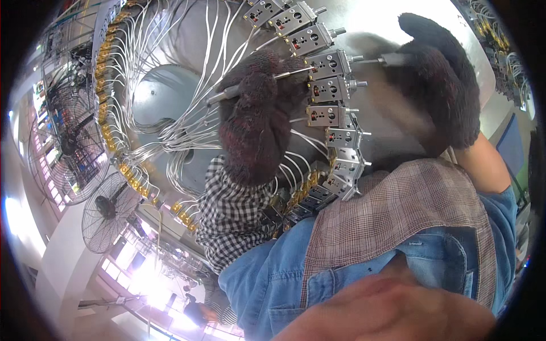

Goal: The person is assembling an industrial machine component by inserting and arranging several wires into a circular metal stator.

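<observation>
My left hand (pixel 253 119), in a dark knitted glove, is closed around a slim screwdriver-like tool (pixel 227 94). Its thin shaft reaches right to the inner end of a silver metal switch block (pixel 328 65). From the outer side, my right hand (pixel 438 79), in a matching glove, grips a second slim tool with a grey body (pixel 396 59). That tool's thin shaft points left at the threaded pin on the same block, and I cannot tell whether it touches. The glove hides the rest of the right tool.
Several similar blocks (pixel 327 115) line the rim of a large round metal plate (pixel 156 94). White wires (pixel 179 133) run across the plate to brass-coloured terminals (pixel 103 105) at the left rim. Fans (pixel 108 206) stand at the left. Another person (pixel 199 311) is at the lower left.
</observation>
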A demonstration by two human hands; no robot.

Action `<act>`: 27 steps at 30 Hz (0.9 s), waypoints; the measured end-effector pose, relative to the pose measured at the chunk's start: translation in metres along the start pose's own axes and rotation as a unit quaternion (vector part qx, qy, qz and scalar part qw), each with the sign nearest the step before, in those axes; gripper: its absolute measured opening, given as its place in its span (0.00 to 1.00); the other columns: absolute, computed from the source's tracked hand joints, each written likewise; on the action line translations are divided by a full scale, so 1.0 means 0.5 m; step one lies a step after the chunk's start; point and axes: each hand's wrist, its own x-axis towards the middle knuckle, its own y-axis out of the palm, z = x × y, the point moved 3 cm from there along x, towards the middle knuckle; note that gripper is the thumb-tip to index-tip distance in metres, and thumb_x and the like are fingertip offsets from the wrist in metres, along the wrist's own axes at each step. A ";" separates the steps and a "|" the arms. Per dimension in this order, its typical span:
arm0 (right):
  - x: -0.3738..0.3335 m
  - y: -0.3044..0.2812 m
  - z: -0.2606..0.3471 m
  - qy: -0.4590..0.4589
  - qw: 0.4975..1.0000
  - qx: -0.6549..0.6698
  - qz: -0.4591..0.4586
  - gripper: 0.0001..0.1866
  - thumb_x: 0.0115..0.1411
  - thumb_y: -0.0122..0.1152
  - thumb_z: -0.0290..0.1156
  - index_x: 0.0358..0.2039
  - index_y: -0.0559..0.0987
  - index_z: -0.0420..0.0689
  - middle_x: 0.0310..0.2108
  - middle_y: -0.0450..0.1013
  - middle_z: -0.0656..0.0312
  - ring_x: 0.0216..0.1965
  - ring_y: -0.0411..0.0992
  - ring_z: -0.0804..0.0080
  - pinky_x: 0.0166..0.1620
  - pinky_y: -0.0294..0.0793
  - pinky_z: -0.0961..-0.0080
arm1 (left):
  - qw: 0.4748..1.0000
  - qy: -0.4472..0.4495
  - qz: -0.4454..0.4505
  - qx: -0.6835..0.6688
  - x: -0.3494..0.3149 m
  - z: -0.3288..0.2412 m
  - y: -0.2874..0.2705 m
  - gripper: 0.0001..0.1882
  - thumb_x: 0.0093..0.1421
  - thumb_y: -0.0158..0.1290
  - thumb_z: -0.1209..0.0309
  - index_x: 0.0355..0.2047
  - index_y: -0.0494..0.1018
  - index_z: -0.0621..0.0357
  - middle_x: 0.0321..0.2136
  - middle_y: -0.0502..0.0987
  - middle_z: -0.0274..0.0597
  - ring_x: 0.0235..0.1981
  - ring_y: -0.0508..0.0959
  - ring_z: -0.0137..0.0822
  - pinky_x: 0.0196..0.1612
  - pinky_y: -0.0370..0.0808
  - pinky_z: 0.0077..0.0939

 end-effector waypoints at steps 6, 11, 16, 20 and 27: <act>-0.045 0.013 0.016 0.106 0.982 0.151 0.042 0.13 0.48 0.59 0.23 0.37 0.77 0.41 0.49 0.66 0.51 0.41 0.72 0.65 0.37 0.75 0.75 | 0.996 -0.037 -0.028 0.071 -0.032 -0.043 0.014 0.16 0.63 0.43 0.65 0.47 0.64 0.60 0.41 0.73 0.58 0.43 0.75 0.49 0.48 0.74 0.43; -0.040 0.024 0.031 0.086 0.980 0.181 -0.016 0.17 0.49 0.59 0.22 0.42 0.74 0.38 0.51 0.63 0.49 0.39 0.72 0.66 0.35 0.77 0.77 | 0.997 -0.066 0.009 -0.026 -0.041 -0.020 0.010 0.12 0.62 0.43 0.71 0.43 0.66 0.65 0.40 0.72 0.52 0.45 0.73 0.46 0.52 0.71 0.41; -0.024 0.025 0.040 -0.021 0.993 0.112 -0.032 0.22 0.46 0.64 0.25 0.43 0.72 0.36 0.51 0.64 0.47 0.40 0.72 0.62 0.37 0.77 0.74 | 0.996 -0.053 0.049 -0.056 -0.032 0.009 0.008 0.11 0.63 0.43 0.70 0.42 0.68 0.64 0.40 0.73 0.50 0.45 0.73 0.43 0.52 0.71 0.39; -0.023 0.014 0.032 -0.053 0.998 0.027 0.018 0.19 0.49 0.62 0.28 0.42 0.72 0.35 0.50 0.65 0.47 0.43 0.70 0.55 0.48 0.72 0.65 | 0.996 -0.031 0.074 -0.039 -0.026 0.018 -0.007 0.12 0.63 0.45 0.68 0.42 0.69 0.62 0.41 0.72 0.48 0.45 0.73 0.41 0.51 0.71 0.37; -0.028 0.017 0.019 0.073 0.990 0.102 0.063 0.13 0.52 0.55 0.27 0.39 0.76 0.39 0.47 0.68 0.54 0.48 0.67 0.60 0.52 0.68 0.66 | 0.995 -0.041 0.061 -0.064 -0.020 0.029 -0.014 0.11 0.62 0.47 0.68 0.43 0.69 0.57 0.43 0.71 0.45 0.45 0.73 0.40 0.49 0.72 0.36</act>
